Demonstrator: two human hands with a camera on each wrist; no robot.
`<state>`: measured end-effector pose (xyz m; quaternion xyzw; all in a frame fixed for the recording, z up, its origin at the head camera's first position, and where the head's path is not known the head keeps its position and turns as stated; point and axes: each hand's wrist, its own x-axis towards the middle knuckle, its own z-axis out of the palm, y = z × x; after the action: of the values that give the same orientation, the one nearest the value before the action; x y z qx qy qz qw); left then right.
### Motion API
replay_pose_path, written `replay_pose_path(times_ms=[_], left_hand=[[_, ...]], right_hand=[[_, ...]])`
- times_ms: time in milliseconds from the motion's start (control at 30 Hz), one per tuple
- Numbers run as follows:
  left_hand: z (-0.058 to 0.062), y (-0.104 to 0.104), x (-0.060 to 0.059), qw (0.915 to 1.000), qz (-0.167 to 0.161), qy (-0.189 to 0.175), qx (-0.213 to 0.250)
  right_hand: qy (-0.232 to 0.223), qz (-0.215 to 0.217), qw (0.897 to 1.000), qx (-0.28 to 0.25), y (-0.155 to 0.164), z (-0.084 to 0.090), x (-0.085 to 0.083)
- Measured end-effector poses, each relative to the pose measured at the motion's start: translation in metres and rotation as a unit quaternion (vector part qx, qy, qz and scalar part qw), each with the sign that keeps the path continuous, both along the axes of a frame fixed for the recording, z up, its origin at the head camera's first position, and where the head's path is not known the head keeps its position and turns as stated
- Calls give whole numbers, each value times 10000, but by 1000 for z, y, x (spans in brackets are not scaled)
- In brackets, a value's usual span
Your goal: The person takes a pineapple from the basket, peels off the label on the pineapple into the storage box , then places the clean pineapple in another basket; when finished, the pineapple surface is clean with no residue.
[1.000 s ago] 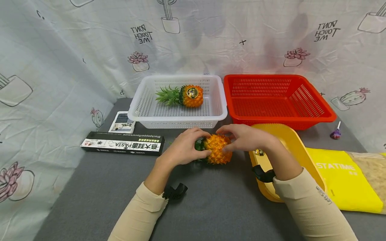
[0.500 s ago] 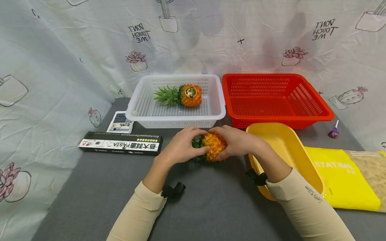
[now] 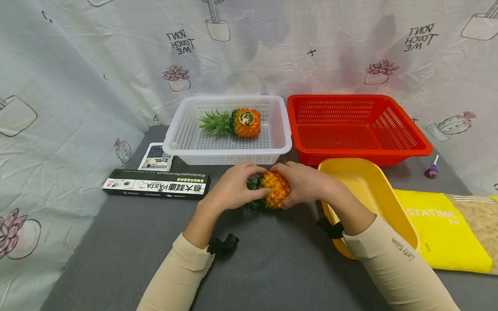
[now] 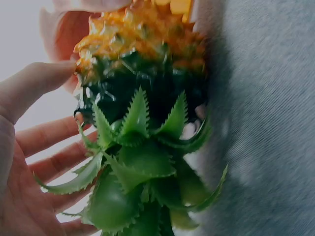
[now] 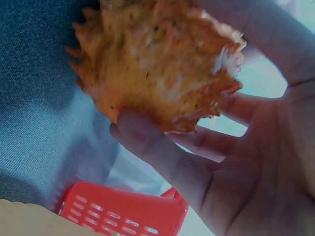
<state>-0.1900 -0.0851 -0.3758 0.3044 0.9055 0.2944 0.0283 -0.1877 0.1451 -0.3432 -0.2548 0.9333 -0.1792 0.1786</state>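
Note:
A small pineapple point(image 3: 278, 190), with an orange spiky body and green leafy crown, lies sideways low over the grey table. My left hand point(image 3: 238, 186) grips it where the dark green shoulder meets the crown. In the left wrist view the thumb presses its side, and the toothed leaves point(image 4: 140, 162) spread before the other fingers. My right hand point(image 3: 305, 182) holds the orange base, which fills the top of the right wrist view point(image 5: 152, 69) with fingers curled round it. Another pineapple point(image 3: 247, 124), bearing a black-and-gold sticker, lies in the white basket point(image 3: 229, 153) behind.
A red basket point(image 3: 362, 152) stands beside the white one. A yellow tray point(image 3: 362, 181) sits under my right forearm, with a yellow pasta bag point(image 3: 443, 233) to its right. A lollipop point(image 3: 432, 172) lies far right. On the left are a black pasta box point(image 3: 155, 185) and a white packet point(image 3: 156, 156).
The right hand has moved left and closed further round the pineapple's orange base. The pineapple has shifted slightly left. Over the last half second, almost nothing moves.

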Motion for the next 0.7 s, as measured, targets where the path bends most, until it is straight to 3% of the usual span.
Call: replay_pose_path(times_ms=[167,300,433,567,700], left_hand=[[11,-13,0,9991,222,30,371],[19,-25,-3,9947,617,298,769],[20,-40,-11,9873,1017,706,992],[17,-56,-19,9781,1532,1030,963],[15,-68,-23,9718,1963,1128,665]], right_hand=[[-159,51,9998,-105,4,5,-1],[-185,13,9998,-86,13,13,3],[-131,-4,9999,-88,24,22,10],[-58,46,9999,-72,35,37,18],[123,129,9998,-55,46,54,25]])
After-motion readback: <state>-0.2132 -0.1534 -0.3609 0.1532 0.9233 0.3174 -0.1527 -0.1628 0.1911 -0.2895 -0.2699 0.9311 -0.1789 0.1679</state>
